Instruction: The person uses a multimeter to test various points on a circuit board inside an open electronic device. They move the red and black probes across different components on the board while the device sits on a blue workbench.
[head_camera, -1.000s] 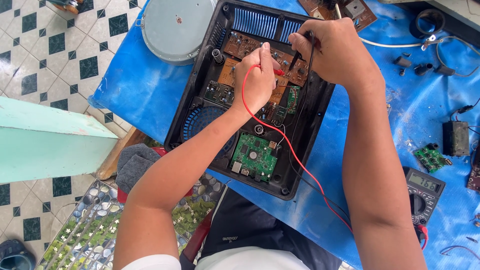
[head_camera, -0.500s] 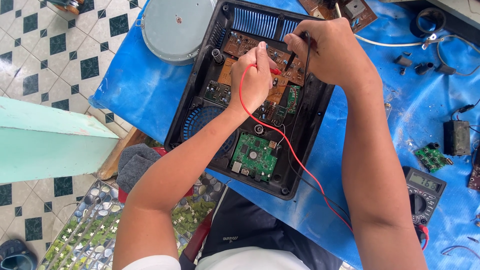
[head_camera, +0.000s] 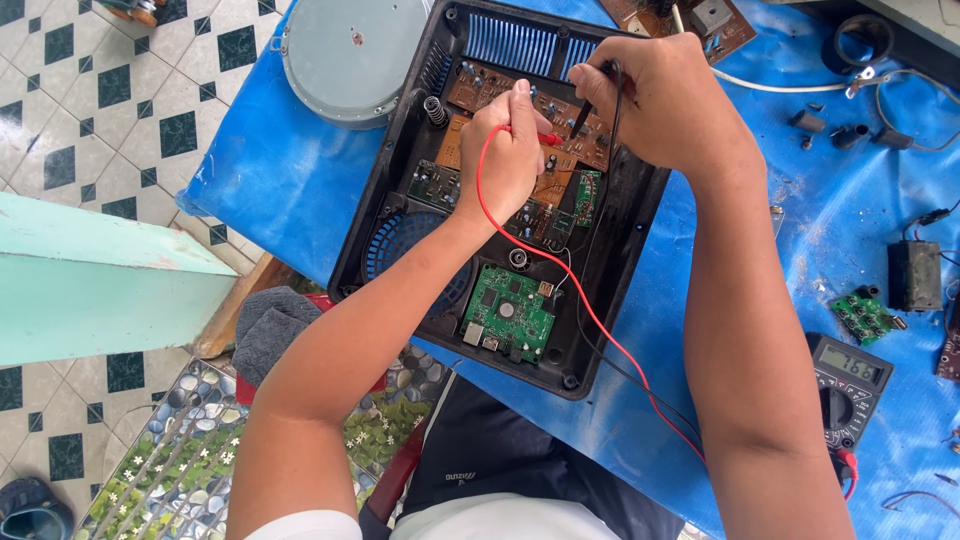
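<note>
**Two probes on the brown board**

The left hand (head_camera: 510, 150) pinches the red probe (head_camera: 545, 138), fingers closed around it, tip on the brown circuit board (head_camera: 560, 130). The right hand (head_camera: 660, 100) grips the black probe (head_camera: 590, 110) just beside it. A green board (head_camera: 510, 315) lies below the fingers; the multimeter (head_camera: 848, 385) sits well right.

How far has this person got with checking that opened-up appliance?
Done: the black casing lies open, its boards bare, and the round grey plate sits aside. In hand: the left hand presses the red probe and the right hand the black probe onto the brown circuit board; the multimeter shows a reading. Left: the green board is untouched, and the casing is still open.
</note>
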